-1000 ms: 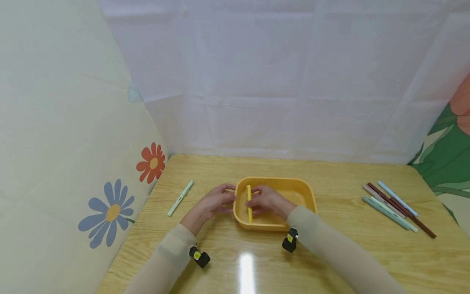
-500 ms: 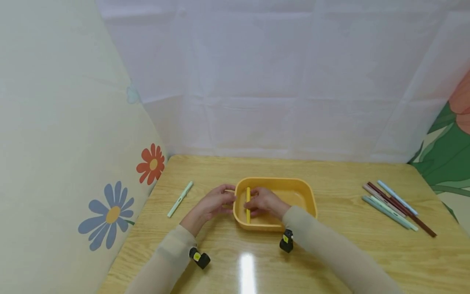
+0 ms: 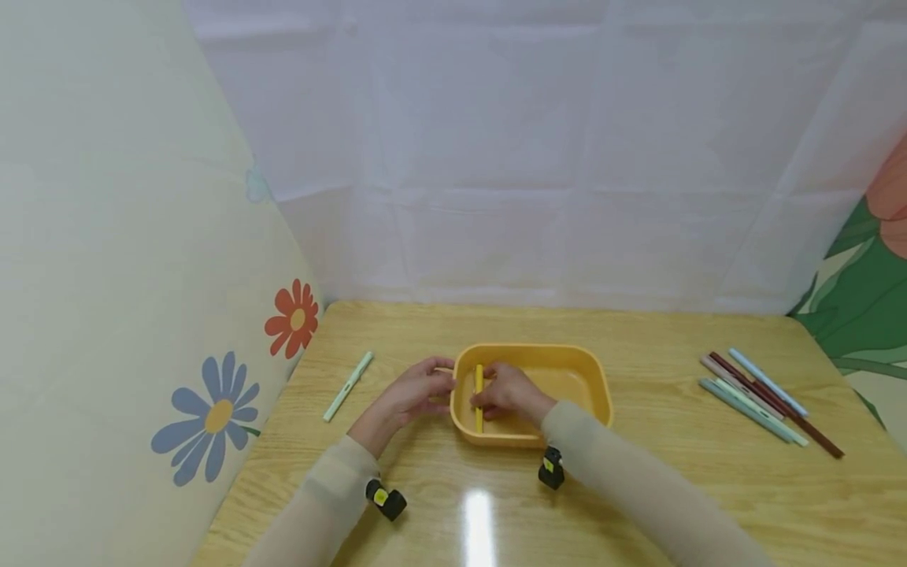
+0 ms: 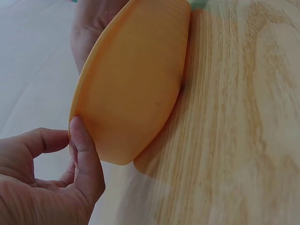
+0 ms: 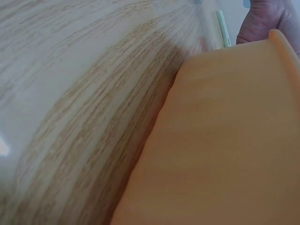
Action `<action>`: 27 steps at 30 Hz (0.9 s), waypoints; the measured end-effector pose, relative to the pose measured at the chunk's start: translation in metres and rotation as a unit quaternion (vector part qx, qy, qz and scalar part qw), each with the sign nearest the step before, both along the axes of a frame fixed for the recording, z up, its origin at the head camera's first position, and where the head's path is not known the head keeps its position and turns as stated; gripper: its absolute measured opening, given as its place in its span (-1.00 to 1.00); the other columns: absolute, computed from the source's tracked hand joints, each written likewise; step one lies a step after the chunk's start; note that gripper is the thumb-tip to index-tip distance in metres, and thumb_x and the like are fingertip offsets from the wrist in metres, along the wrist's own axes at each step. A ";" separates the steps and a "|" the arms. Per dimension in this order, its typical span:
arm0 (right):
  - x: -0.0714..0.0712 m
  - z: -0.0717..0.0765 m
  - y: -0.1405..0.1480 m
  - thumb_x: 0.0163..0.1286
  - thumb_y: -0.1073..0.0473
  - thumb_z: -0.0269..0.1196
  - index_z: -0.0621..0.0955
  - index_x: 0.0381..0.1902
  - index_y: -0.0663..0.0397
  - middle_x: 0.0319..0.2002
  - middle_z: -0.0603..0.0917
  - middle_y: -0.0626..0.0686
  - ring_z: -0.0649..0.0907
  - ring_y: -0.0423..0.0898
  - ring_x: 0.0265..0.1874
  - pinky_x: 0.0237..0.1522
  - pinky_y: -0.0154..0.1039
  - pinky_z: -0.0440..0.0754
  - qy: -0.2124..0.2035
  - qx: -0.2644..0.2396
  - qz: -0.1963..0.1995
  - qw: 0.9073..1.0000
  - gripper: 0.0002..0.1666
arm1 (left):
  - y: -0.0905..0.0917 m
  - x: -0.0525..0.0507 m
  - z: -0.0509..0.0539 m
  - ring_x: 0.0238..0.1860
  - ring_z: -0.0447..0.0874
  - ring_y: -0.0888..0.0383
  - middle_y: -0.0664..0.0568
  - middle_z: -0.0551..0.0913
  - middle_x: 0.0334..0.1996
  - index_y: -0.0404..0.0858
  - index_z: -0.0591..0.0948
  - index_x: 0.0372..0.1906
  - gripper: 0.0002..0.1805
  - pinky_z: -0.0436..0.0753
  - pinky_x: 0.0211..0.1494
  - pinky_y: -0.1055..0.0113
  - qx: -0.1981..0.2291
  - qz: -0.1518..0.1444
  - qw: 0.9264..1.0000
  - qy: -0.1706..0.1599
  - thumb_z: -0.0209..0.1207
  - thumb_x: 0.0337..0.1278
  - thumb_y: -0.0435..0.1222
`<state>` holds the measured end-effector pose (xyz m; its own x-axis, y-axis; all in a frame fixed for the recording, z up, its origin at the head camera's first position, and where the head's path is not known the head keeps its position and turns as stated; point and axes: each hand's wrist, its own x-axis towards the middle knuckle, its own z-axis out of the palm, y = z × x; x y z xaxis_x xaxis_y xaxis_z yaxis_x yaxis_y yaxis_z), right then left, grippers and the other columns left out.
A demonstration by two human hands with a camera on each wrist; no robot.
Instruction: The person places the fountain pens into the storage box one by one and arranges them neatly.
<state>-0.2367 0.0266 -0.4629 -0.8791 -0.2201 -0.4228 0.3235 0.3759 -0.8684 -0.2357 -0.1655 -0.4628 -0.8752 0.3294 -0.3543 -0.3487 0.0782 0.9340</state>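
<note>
A yellow-orange rectangular box [image 3: 567,437] sits on the table, also filling much of the left wrist view. My left hand [image 3: 416,391] holds its left end from outside; in the left wrist view, fingertips [image 4: 80,126] touch the wall close to the rim. Inside the box my right hand [image 3: 512,390] pinches a yellow pen [image 3: 479,398], which lies front to back near the left wall. The right wrist view shows the box's outer wall [image 5: 225,140] and part of the left hand [image 5: 262,21]; the right hand's fingers and the pen are hidden there.
A pale green pen [image 3: 348,387] lies on the wooden table [image 3: 425,520] to the left. On the right is a loose pile of several pens [image 3: 761,398] in blue, dark red, pinkish, green and teal. A white cloth [image 3: 489,157] hangs behind the table.
The right hand, with the yellow pen, has moved slightly left and down within the box. The left hand stays at the box's left end.
</note>
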 end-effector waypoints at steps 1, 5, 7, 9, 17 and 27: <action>0.000 0.000 0.000 0.16 0.44 0.44 0.37 0.28 0.43 -0.30 0.64 0.19 0.69 -0.10 -0.55 -0.46 -0.27 0.74 0.002 0.003 0.001 1.000 -0.24 | 0.000 0.000 0.000 -0.15 0.63 0.10 -0.12 0.59 -0.05 -0.39 0.33 0.32 -0.50 0.73 -0.20 0.24 -0.001 0.000 1.000 0.000 0.09 0.33 -0.40; 0.002 -0.001 0.003 0.17 0.42 0.44 0.36 0.28 0.43 -0.31 0.64 0.18 0.70 -0.10 -0.54 -0.44 -0.26 0.74 0.004 0.003 0.009 1.000 -0.24 | 0.000 0.002 0.000 -0.13 0.63 0.09 -0.12 0.58 -0.03 -0.40 0.33 0.32 -0.50 0.73 -0.21 0.24 -0.004 0.000 1.000 0.001 0.09 0.33 -0.40; 0.001 -0.002 0.005 0.17 0.42 0.43 0.36 0.27 0.42 -0.32 0.65 0.17 0.70 -0.10 -0.53 -0.42 -0.25 0.75 0.002 -0.003 0.012 1.000 -0.25 | 0.000 0.002 0.000 -0.14 0.63 0.09 -0.11 0.57 -0.03 -0.40 0.33 0.32 -0.51 0.73 -0.22 0.25 -0.005 0.000 1.000 0.002 0.09 0.33 -0.41; 0.001 -0.002 0.007 0.17 0.42 0.42 0.36 0.26 0.42 -0.31 0.65 0.18 0.71 -0.09 -0.50 -0.40 -0.24 0.76 -0.002 -0.015 0.012 1.000 -0.27 | 0.001 0.001 -0.001 -0.15 0.63 0.10 -0.10 0.58 -0.04 -0.40 0.33 0.32 -0.50 0.73 -0.22 0.26 -0.003 0.000 1.000 0.003 0.09 0.33 -0.40; 0.001 -0.001 0.016 0.18 0.47 0.38 0.38 0.23 0.45 -0.24 0.62 0.21 0.72 -0.03 -0.45 -0.31 -0.19 0.77 -0.011 -0.040 0.017 0.999 -0.33 | 0.000 0.000 -0.001 -0.15 0.63 0.12 -0.10 0.57 -0.03 -0.39 0.33 0.32 -0.50 0.73 -0.20 0.25 -0.007 0.000 1.000 0.001 0.10 0.33 -0.40; -0.003 -0.001 0.022 0.24 0.42 0.36 0.39 0.28 0.43 -0.30 0.69 0.18 0.69 -0.10 -0.46 -0.33 -0.23 0.76 -0.010 -0.018 0.032 0.999 -0.33 | 0.001 -0.001 0.000 -0.13 0.61 0.11 -0.10 0.57 -0.05 -0.38 0.34 0.33 -0.49 0.73 -0.21 0.26 -0.011 0.005 1.000 -0.003 0.11 0.32 -0.39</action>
